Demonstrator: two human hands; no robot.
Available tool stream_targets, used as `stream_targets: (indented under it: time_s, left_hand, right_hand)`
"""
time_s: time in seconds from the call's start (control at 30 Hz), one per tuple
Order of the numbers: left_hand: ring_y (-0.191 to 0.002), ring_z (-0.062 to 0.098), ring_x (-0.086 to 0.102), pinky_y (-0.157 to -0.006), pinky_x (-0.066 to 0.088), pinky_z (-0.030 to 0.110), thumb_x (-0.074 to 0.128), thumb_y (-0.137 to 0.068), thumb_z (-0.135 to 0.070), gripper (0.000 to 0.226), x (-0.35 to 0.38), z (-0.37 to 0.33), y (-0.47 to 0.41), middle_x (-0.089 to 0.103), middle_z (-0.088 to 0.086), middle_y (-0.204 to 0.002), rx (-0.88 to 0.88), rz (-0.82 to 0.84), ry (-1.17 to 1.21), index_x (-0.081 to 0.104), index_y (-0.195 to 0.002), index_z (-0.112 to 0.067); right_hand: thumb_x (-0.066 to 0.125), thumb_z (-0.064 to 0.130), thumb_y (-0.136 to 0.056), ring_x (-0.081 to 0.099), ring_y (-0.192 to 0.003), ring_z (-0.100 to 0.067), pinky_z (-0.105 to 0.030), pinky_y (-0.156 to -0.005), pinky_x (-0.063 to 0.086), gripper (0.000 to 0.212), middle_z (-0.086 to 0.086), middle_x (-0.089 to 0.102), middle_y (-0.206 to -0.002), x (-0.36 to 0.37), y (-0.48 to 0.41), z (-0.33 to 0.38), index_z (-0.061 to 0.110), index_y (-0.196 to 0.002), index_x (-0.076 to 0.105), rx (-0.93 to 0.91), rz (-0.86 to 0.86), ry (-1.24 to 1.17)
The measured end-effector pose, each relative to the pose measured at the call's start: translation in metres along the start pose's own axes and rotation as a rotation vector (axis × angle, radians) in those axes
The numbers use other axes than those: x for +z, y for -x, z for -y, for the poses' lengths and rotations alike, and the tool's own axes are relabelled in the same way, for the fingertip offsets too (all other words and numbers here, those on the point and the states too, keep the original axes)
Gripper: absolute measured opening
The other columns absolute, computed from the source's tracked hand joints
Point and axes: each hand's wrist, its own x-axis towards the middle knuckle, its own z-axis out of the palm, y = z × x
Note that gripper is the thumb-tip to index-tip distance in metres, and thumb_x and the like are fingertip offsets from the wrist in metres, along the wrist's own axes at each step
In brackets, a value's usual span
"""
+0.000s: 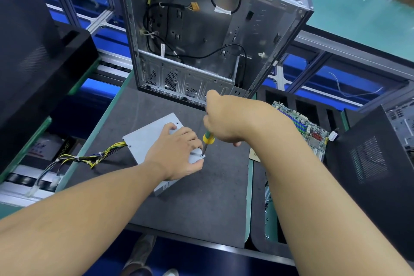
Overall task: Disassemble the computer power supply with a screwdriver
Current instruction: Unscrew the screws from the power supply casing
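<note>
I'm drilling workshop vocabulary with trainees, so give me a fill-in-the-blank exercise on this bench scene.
The right hand grips a ___ by its green and yellow handle. The left hand holds the grey ___ on the mat. The motherboard lies to the ___ of that mat.
Missing words: screwdriver; power supply; right.

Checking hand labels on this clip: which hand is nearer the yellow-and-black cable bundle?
Left. The left hand holds the power supply, right of the cable bundle; the right hand grips the screwdriver farther right.
</note>
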Motion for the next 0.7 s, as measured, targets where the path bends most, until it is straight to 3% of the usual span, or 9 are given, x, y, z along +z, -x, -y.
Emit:
stream_targets:
  time_s: [0.1, 0.17, 0.27, 0.37, 0.43, 0.5, 0.6, 0.7]
  left_hand:
    - [-0.103, 0.001, 0.034, -0.107, 0.025, 0.042, 0.044, -0.084, -0.062, 0.026, 0.0, 0.0, 0.0, 0.038, -0.022, -0.088, -0.003, -0.018, 0.008, 0.055, -0.085, -0.038]
    - [-0.1, 0.002, 0.034, -0.106, 0.026, 0.042, 0.045, -0.085, -0.061, 0.023, -0.001, 0.0, 0.0, 0.039, -0.02, -0.086, 0.003, -0.029, 0.015, 0.051, -0.081, -0.039]
    - [-0.103, 0.002, 0.035, -0.108, 0.021, 0.041, 0.039, -0.086, -0.064, 0.033, -0.002, 0.0, 0.001, 0.051, -0.019, -0.094, 0.008, 0.006, -0.002, 0.058, -0.091, -0.038]
    - [-0.104, 0.002, 0.036, -0.108, 0.02, 0.041, 0.039, -0.086, -0.064, 0.034, -0.004, 0.0, 0.001, 0.051, -0.019, -0.096, 0.011, 0.005, -0.001, 0.058, -0.092, -0.037]
    - [-0.102, 0.001, 0.034, -0.109, 0.02, 0.041, 0.04, -0.087, -0.064, 0.032, -0.004, -0.001, 0.001, 0.047, -0.02, -0.094, 0.005, 0.012, -0.002, 0.056, -0.09, -0.037]
    - [-0.103, 0.0, 0.033, -0.11, 0.018, 0.04, 0.039, -0.086, -0.064, 0.034, -0.005, -0.001, 0.001, 0.048, -0.02, -0.095, -0.004, 0.024, 0.007, 0.058, -0.093, -0.036]
    - [-0.107, 0.0, 0.034, -0.111, 0.016, 0.04, 0.036, -0.086, -0.064, 0.037, -0.005, -0.001, 0.0, 0.048, -0.02, -0.097, -0.005, 0.036, -0.002, 0.059, -0.098, -0.038]
    - [-0.105, 0.002, 0.035, -0.11, 0.019, 0.04, 0.036, -0.086, -0.063, 0.035, -0.006, -0.002, 0.001, 0.045, -0.019, -0.093, -0.002, 0.032, 0.002, 0.058, -0.095, -0.037]
  right_hand:
    - [0.049, 0.014, -0.093, 0.049, -0.07, -0.021, -0.032, -0.052, 0.03, 0.023, -0.008, 0.051, -0.102, 0.0, 0.0, 0.001, 0.011, -0.113, 0.039, -0.024, 0.006, -0.048]
    - [0.052, 0.017, -0.092, 0.049, -0.071, -0.022, -0.032, -0.052, 0.031, 0.025, -0.006, 0.05, -0.105, 0.003, -0.003, 0.002, 0.013, -0.114, 0.039, -0.027, 0.002, -0.059]
    - [0.041, 0.028, -0.1, 0.045, -0.069, -0.024, -0.033, -0.055, 0.031, 0.014, -0.007, 0.039, -0.098, 0.008, -0.006, 0.006, 0.017, -0.099, 0.033, 0.036, -0.056, -0.128]
    - [0.036, 0.023, -0.103, 0.041, -0.066, -0.022, -0.036, -0.058, 0.036, 0.026, -0.004, 0.036, -0.082, 0.01, -0.011, 0.008, 0.02, -0.079, 0.029, 0.041, -0.085, -0.117]
    - [0.042, 0.016, -0.101, 0.043, -0.062, -0.022, -0.033, -0.052, 0.03, 0.014, -0.007, 0.044, -0.081, 0.01, -0.014, 0.008, 0.017, -0.091, 0.031, 0.039, -0.108, -0.155]
    - [0.044, 0.013, -0.098, 0.041, -0.059, -0.022, -0.032, -0.05, 0.026, 0.018, -0.009, 0.042, -0.09, 0.011, -0.015, 0.007, 0.014, -0.102, 0.027, 0.044, -0.12, -0.177]
    - [0.045, 0.009, -0.093, 0.038, -0.057, -0.02, -0.032, -0.05, 0.025, 0.023, -0.009, 0.035, -0.101, 0.008, -0.009, 0.006, 0.014, -0.107, 0.028, 0.015, -0.102, -0.173]
    - [0.046, 0.02, -0.094, 0.04, -0.063, -0.02, -0.032, -0.052, 0.027, 0.019, -0.007, 0.035, -0.105, 0.008, -0.005, 0.004, 0.015, -0.107, 0.033, 0.008, -0.058, -0.124]
